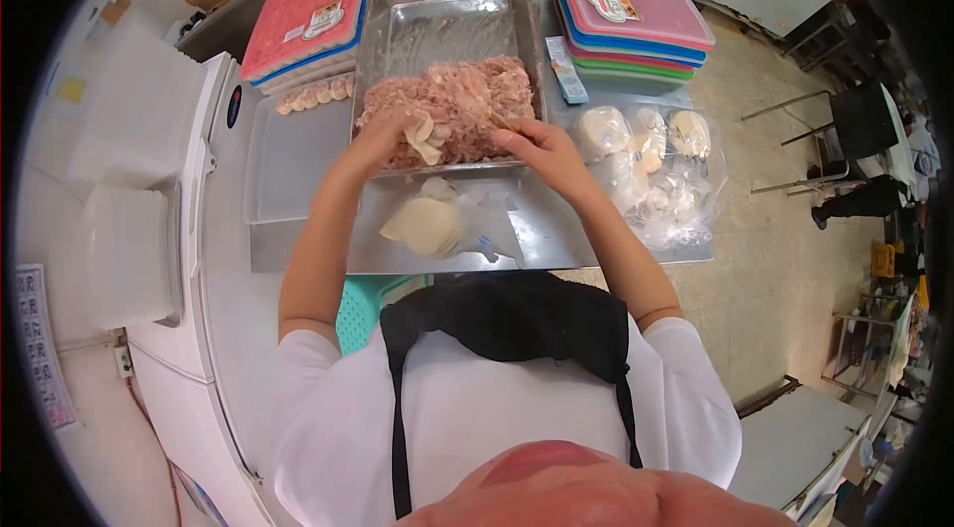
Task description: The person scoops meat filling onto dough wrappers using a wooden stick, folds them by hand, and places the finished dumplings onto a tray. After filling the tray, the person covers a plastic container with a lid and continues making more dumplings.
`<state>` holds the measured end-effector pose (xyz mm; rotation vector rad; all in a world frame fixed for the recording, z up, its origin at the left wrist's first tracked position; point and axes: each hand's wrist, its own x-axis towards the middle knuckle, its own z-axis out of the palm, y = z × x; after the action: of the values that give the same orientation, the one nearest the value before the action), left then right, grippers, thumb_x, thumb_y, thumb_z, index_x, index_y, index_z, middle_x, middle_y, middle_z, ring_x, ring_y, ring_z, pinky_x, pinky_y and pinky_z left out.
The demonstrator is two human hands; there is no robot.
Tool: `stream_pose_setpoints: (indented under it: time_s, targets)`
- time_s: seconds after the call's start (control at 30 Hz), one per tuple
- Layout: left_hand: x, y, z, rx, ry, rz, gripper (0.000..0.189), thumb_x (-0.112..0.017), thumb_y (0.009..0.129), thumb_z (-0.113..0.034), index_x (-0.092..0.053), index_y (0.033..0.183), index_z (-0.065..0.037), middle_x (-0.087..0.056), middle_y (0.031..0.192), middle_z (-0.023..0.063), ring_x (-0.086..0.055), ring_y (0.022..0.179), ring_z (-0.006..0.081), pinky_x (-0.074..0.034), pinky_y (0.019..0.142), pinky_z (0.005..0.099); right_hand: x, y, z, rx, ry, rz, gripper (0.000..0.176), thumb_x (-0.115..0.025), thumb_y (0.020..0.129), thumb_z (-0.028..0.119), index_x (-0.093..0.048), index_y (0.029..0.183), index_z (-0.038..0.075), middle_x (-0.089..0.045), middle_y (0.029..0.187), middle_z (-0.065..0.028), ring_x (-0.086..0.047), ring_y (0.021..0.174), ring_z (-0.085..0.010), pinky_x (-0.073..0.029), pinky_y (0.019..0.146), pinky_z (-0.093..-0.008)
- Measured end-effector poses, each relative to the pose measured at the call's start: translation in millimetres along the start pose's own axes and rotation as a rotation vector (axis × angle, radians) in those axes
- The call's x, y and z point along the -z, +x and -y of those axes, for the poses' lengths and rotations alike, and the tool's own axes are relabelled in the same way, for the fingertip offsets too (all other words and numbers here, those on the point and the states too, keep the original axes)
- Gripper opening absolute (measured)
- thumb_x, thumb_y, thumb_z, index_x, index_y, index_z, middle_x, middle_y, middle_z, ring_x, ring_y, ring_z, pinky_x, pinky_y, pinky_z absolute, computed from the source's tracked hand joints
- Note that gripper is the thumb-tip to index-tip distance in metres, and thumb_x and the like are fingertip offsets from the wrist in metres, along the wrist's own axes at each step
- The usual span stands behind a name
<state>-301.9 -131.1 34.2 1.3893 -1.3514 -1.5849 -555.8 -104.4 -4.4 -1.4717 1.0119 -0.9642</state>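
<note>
Thin, pale dough wrappers (425, 138) lie folded in my left hand (390, 130), over the near left part of the metal pan (447, 8). Pink minced meat filling (447, 90) is heaped in the near half of that pan. My right hand (542, 148) is closed on a small, flat, brownish stick-like spreader (500, 120), its tip at the meat; its exact kind is hard to make out. Just in front of the pan, a stack of round dough wrappers (427, 226) sits on the metal table (542, 229).
A row of dumplings (315, 95) lies in a plastic tray (283, 169) on the left. Stacked lidded trays stand at the back left (310, 15) and back right (636, 5). Bagged wrapper stacks (651, 169) are at the right, near a small carton (566, 70).
</note>
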Motion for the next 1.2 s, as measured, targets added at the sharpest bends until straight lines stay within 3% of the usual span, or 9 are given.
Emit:
stream_pose_setpoints:
  time_s: [0.1,0.2,0.4,0.5,0.6,0.7,0.8,0.9,1.2]
  targets:
    - [-11,22,32,-0.002,-0.311,-0.107,0.034,-0.049,0.089,-0.019,-0.061,0.114,0.001,-0.062,0.109,0.0091,-0.061,0.095,0.0185,-0.049,0.083,0.0315,-2,16,1,0.042,-0.132,-0.026,0.043,-0.069,0.081,0.041,-0.065,0.093,-0.001,-0.055,0.07,-0.0007,-0.05,0.067,-0.0098,-0.041,0.06,-0.028]
    - [-44,6,4,0.012,-0.493,-0.035,0.039,-0.051,0.089,-0.02,-0.057,0.121,0.002,-0.058,0.118,0.0123,-0.059,0.103,0.0195,-0.046,0.089,0.0308,-7,31,-7,0.066,-0.128,-0.06,0.041,-0.074,0.077,0.039,-0.064,0.089,0.002,-0.054,0.068,0.0008,-0.048,0.065,-0.008,-0.039,0.058,-0.0257]
    - [-68,19,42,-0.27,0.054,-0.392,0.043,-0.053,0.089,-0.021,-0.053,0.125,0.003,-0.057,0.118,0.0142,-0.057,0.106,0.0215,-0.044,0.09,0.0286,-4,47,-12,-0.02,-0.018,0.053,0.025,-0.071,0.08,0.028,-0.062,0.083,0.005,-0.052,0.064,0.0044,-0.047,0.062,-0.0044,-0.037,0.056,-0.0217]
    - [-54,20,52,-0.325,0.218,-0.25,0.039,-0.054,0.087,-0.018,-0.056,0.121,0.002,-0.058,0.118,0.0144,-0.057,0.105,0.0221,-0.047,0.087,0.0304,8,51,-10,-0.016,-0.017,0.106,0.02,-0.067,0.081,0.024,-0.063,0.083,0.005,-0.053,0.065,0.0038,-0.048,0.062,-0.0048,-0.037,0.056,-0.0228]
    - [-51,15,35,0.021,-0.312,-0.139,0.035,-0.054,0.086,-0.016,-0.058,0.116,0.002,-0.059,0.117,0.0141,-0.059,0.102,0.0222,-0.049,0.083,0.0336,24,65,-18,0.063,-0.151,0.137,0.02,-0.065,0.081,0.023,-0.064,0.085,0.003,-0.056,0.068,0.0016,-0.05,0.064,-0.0066,-0.04,0.058,-0.0248]
    - [-35,28,57,0.106,-0.417,0.006,0.032,-0.052,0.086,-0.015,-0.058,0.113,0.001,-0.06,0.114,0.0125,-0.061,0.1,0.0222,-0.052,0.081,0.0359,34,71,-10,0.092,-0.192,0.173,0.023,-0.064,0.083,0.024,-0.065,0.086,0.001,-0.058,0.071,-0.0011,-0.052,0.067,-0.0083,-0.042,0.061,-0.0261]
    - [-48,22,37,0.12,-0.672,0.048,0.032,-0.051,0.087,-0.014,-0.056,0.115,0.001,-0.062,0.111,0.0106,-0.062,0.1,0.0211,-0.052,0.083,0.0354,38,73,-10,0.092,-0.228,0.156,0.026,-0.063,0.085,0.027,-0.066,0.09,0.001,-0.06,0.074,-0.0027,-0.053,0.071,-0.0089,-0.042,0.065,-0.0258]
    - [-54,32,43,-0.084,-0.912,-0.073,0.032,-0.053,0.09,-0.017,-0.055,0.116,0.001,-0.062,0.112,0.011,-0.062,0.1,0.0213,-0.052,0.086,0.0359,36,65,-10,0.136,-0.192,0.074,0.03,-0.06,0.089,0.03,-0.067,0.095,0.002,-0.06,0.074,-0.0025,-0.053,0.074,-0.0081,-0.042,0.067,-0.0252]
    - [-47,27,36,-0.473,0.457,-0.559,0.033,-0.052,0.095,-0.024,-0.059,0.118,-0.003,-0.068,0.099,0.01,-0.063,0.087,0.0191,-0.046,0.077,0.0283,37,52,-7,0.065,0.008,0.086,0.04,-0.052,0.095,0.039,-0.07,0.098,0.003,-0.049,0.063,0.0064,-0.042,0.06,-0.0033,-0.034,0.056,-0.0208]
